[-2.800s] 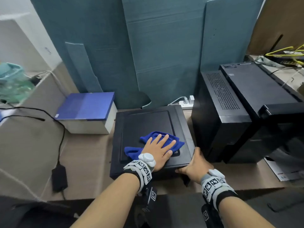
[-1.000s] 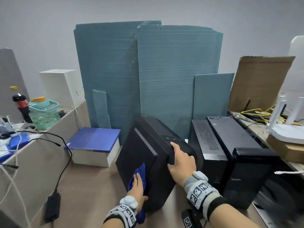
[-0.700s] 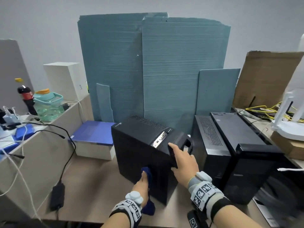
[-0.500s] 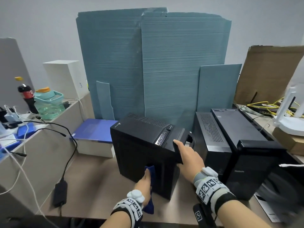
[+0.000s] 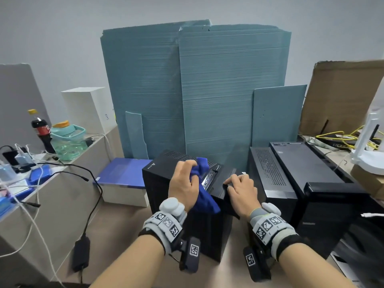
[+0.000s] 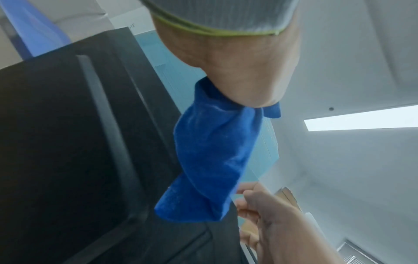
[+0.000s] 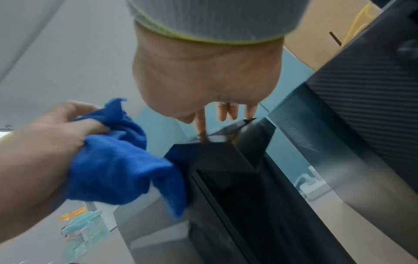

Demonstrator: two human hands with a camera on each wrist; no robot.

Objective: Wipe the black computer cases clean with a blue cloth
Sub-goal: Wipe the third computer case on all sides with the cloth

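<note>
A black computer case (image 5: 158, 183) stands upright in the middle of the desk. My left hand (image 5: 182, 179) is raised over its top front edge and grips a bunched blue cloth (image 5: 204, 196), which hangs down against the case's front corner. The left wrist view shows the cloth (image 6: 210, 160) dangling from my palm beside the case (image 6: 68, 142). My right hand (image 5: 239, 183) rests on the top front corner, and its fingertips (image 7: 201, 128) press down on the case (image 7: 226, 169). Two more black cases (image 5: 268, 175) (image 5: 301, 167) stand close on the right.
Tall teal boards (image 5: 207, 90) lean behind the cases. A blue-topped box (image 5: 122, 175) sits left of the case, with a black cable and adapter (image 5: 81, 254) nearer me. A side shelf holds a bottle (image 5: 41, 129) and a green jug (image 5: 68, 140). Cardboard (image 5: 342, 96) and yellow cables stand far right.
The case, flat on the desk earlier, now stands upright. My left hand has risen with the cloth from the case's lower side to its top front edge. My right hand stays at the top corner.
</note>
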